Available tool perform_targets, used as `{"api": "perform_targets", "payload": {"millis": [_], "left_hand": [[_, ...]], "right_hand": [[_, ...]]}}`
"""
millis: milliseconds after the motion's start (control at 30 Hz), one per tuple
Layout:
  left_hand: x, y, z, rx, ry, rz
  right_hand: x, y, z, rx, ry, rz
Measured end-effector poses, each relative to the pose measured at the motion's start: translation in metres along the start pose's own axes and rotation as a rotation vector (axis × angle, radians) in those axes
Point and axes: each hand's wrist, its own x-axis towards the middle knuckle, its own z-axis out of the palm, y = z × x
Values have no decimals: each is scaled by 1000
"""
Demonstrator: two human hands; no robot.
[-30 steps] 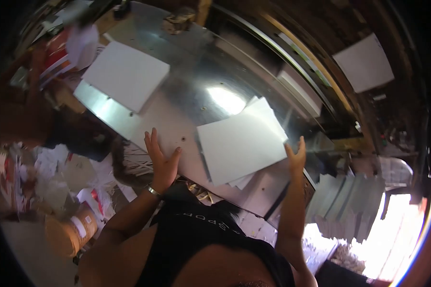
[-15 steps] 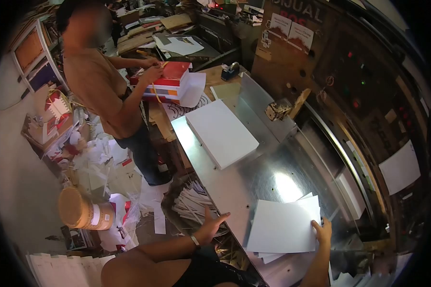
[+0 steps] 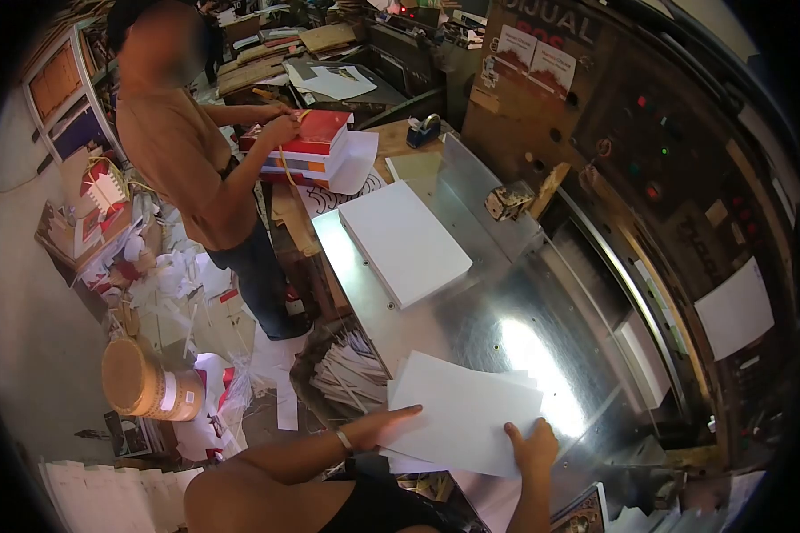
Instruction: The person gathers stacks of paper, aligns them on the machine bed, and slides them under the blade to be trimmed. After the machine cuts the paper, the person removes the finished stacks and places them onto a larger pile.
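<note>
A loose stack of white paper sheets (image 3: 465, 413) is held between my two hands over the near end of the metal table (image 3: 444, 330). Its sheets lie uneven, with corners sticking out at the back and at the lower left. My left hand (image 3: 380, 428) grips the left edge, thumb on top and fingers beneath. On the right edge, my right hand (image 3: 533, 444) has its thumb over the top sheet and its other fingers at the side. Farther along the table lies a thick, squared stack of white paper (image 3: 406, 244), apart from both hands.
Beyond the table a co-worker (image 3: 173, 164) handles cord on red-topped bundles (image 3: 316, 133). A tape dispenser (image 3: 424, 131) stands at the back. The machine's control panel (image 3: 658, 151) rises at right. A cardboard drum (image 3: 151, 380), a bag of paper strips (image 3: 342, 373) and scraps lie at left.
My left hand has come from the table edge onto the paper's left side. The loose sheets have shifted left and turned, with my right hand moving along with them.
</note>
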Motion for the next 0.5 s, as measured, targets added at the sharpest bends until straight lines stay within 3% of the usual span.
{"api": "perform_targets", "payload": {"millis": [33,100,133,200,233,333,367,467,500], "left_hand": [[-10,8,-4,172,82,-18],[-29,28,-9,515,246,-54],[-34,27,-11,565,288,81],[-43,21,-10,656,361,353],[-48,24,-5,701,362,367],[-69,45,17,808,342,419],[-72,54,23,835,311,446],[-69,83,34,960,216,456],[-55,84,28,981,167,497]], "right_hand": [[-4,-1,4,27,25,-48],[-7,-11,-4,29,-127,2],[-7,-15,-8,33,-198,25],[-9,-6,11,170,43,-82],[-9,2,24,233,163,-137],[7,34,55,1073,-2,3],[5,52,47,1060,-151,199],[-24,67,32,1366,102,56],[-29,89,29,1216,89,109]]}}
